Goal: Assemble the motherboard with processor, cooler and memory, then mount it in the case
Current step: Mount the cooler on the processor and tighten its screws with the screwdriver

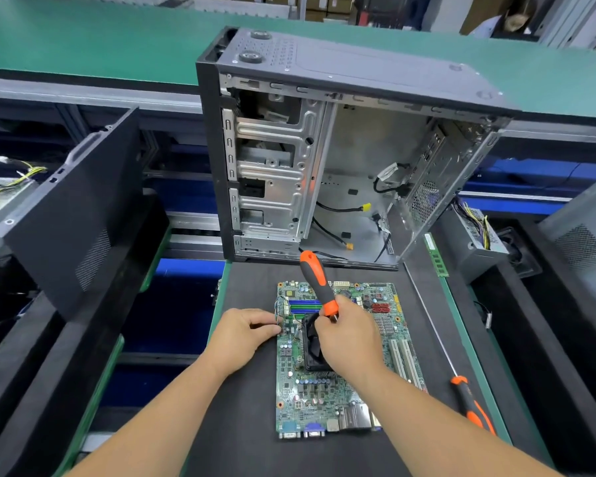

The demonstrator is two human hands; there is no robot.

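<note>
Right hand (350, 339): fingers curled round the lower handle of an orange-and-black screwdriver (319, 285); handle slants up and to the left, above the cooler; the tip is hidden behind the hand.
Left hand (243, 333): rests at the left edge of the motherboard; fingertips pinched together on thin wires near the board edge; whether they grip a wire cannot be told.
Motherboard (327, 390): lies flat on the black mat (248, 390), rear port connectors toward the person, blue memory slots at the far end.
Cooler (312, 352): black, seated near the centre of the board, partly covered by the right hand.
Case (327, 160): stands upright behind the motherboard, open side toward the person; loose black cables with yellow connectors lie inside.
Memory module (436, 254): green stick lying on the mat's right edge, just beside the case.
Second screwdriver (461, 387): long shaft, orange-and-black handle, lying on the mat right of the motherboard, apart from it.
Side panel (80, 215): black, leaning tilted at the left, well apart from the board.
</note>
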